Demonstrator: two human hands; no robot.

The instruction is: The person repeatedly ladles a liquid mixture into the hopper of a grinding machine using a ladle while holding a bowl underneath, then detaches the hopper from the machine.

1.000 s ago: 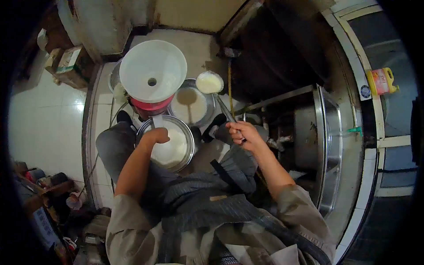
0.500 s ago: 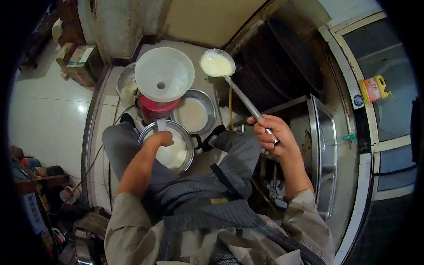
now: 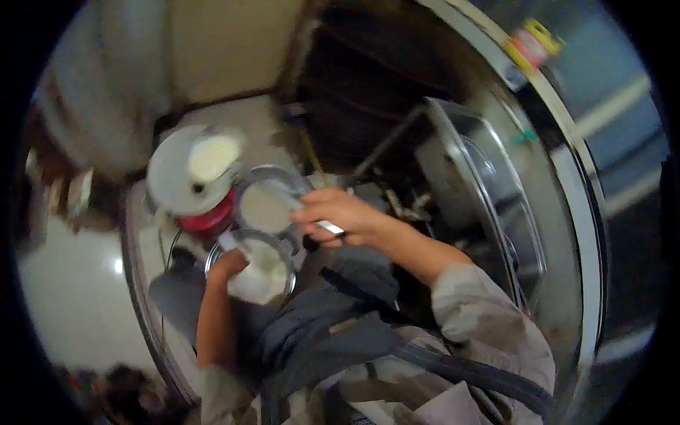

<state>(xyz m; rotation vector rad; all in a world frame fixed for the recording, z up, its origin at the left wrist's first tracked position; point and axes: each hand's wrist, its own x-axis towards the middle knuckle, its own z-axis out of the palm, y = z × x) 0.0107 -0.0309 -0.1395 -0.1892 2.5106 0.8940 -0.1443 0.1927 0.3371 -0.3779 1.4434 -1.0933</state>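
My right hand (image 3: pixel 336 216) is closed around the handle of a metal ladle (image 3: pixel 214 158). The ladle's bowl, filled with a pale, creamy mixture, is over the white funnel-shaped hopper (image 3: pixel 166 177) of a machine with a red body (image 3: pixel 210 218). Just under the machine's light-coloured spout (image 3: pixel 228 242), my left hand (image 3: pixel 228 267) is curled above a steel pot (image 3: pixel 291 281) of white liquid. Blur hides its fingertips and anything they hold. Beyond the pot stands a metal basin (image 3: pixel 270 171) with a pale mixture in it.
On the right is a metal-framed sink stand (image 3: pixel 489 205), with a large dark round object (image 3: pixel 375 78) behind it. A yellow bottle (image 3: pixel 533 46) stands on the ledge at upper right. A cardboard box (image 3: pixel 81 195) sits at left.
The full ladle has swung left, from beside the dark round object to over the hopper, with my right hand moving left and inward. The view has turned and blurred. My left hand stays by the spout.
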